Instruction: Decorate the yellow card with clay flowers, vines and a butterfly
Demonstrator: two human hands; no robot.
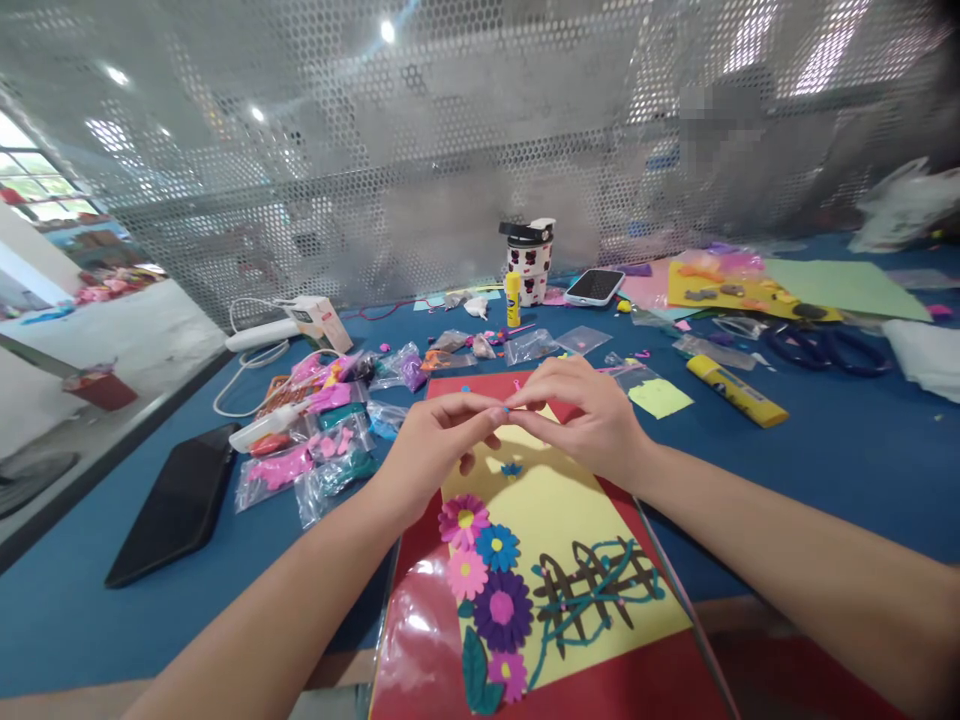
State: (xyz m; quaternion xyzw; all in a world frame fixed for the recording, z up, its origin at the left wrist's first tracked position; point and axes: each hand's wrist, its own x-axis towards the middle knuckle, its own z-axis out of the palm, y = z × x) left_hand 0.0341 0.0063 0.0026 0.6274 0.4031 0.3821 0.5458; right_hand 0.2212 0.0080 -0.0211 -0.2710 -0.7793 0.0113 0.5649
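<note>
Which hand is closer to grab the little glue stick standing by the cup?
Probably the right hand. The glue stick stands beyond both hands, slightly nearer the right; both hands pinch a tiny piece together over the yellow card.

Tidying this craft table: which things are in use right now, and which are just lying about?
In use: left hand, right hand, tiny blue piece, yellow card, foam flowers.
Lying about: glue stick, scissors, phone, cup, black tablet.

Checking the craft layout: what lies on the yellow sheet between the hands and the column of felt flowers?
In the head view, one small blue flower lies on the yellow sheet between the hands and the felt flowers; otherwise that stretch is bare.
</note>
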